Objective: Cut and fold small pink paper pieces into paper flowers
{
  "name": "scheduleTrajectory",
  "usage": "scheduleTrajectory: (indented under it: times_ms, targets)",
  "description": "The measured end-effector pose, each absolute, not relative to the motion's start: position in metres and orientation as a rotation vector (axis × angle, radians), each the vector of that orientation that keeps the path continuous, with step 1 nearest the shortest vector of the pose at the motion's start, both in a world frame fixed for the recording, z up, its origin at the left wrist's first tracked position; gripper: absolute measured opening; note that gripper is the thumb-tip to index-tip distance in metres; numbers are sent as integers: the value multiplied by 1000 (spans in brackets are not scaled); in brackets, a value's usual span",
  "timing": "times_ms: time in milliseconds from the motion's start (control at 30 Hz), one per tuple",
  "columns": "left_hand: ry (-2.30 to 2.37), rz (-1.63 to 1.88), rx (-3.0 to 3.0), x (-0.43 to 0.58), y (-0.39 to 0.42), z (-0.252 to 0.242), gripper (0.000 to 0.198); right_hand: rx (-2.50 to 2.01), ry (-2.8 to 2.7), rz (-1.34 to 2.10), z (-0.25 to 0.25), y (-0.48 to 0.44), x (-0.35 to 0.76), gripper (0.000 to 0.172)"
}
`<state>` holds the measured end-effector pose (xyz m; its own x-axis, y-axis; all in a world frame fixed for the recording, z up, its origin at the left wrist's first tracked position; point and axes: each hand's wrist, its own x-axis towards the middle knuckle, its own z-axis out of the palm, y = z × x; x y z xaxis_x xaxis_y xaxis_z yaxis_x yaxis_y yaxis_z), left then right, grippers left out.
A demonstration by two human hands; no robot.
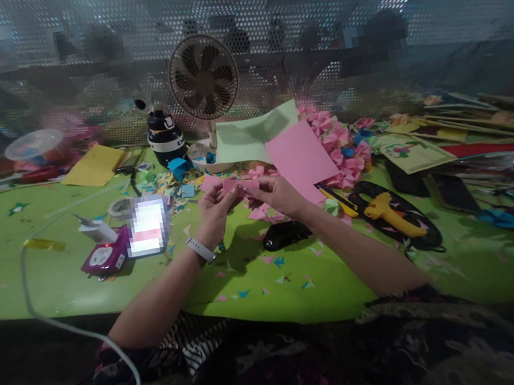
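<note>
My left hand (pixel 215 212) and my right hand (pixel 273 195) meet above the green table (pixel 11 262), fingers pinched on a small folded pink paper piece (pixel 236 186) held between them. The left wrist wears a white band (pixel 200 249). A larger pink sheet (pixel 299 157) lies just beyond my right hand, with a pale green sheet (pixel 254 133) behind it. A pile of pink paper flowers (pixel 341 144) sits to the right of the sheets. Small paper scraps are scattered under my hands.
A small fan (pixel 204 79) and a dark bottle (pixel 165 139) stand at the back. A yellow glue gun (pixel 392 212), a black object (pixel 286 234), a phone (pixel 147 226), a purple power strip (pixel 106 252) with white cable, a yellow sheet (pixel 93 166) and papers at right crowd the table.
</note>
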<state>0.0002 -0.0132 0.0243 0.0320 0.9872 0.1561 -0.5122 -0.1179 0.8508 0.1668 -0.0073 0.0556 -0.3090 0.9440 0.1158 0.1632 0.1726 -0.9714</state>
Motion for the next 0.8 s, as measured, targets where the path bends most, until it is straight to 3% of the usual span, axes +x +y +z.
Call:
scheduleTrajectory:
  times_ms: [567,800]
  targets:
    - [714,1348,979,-5,-4,21,47,-1076,-1593,1248,56,-7,168,52]
    - [722,1453,1072,-6,-4,21,45,-1096,-1594,1287,57,-5,169,45]
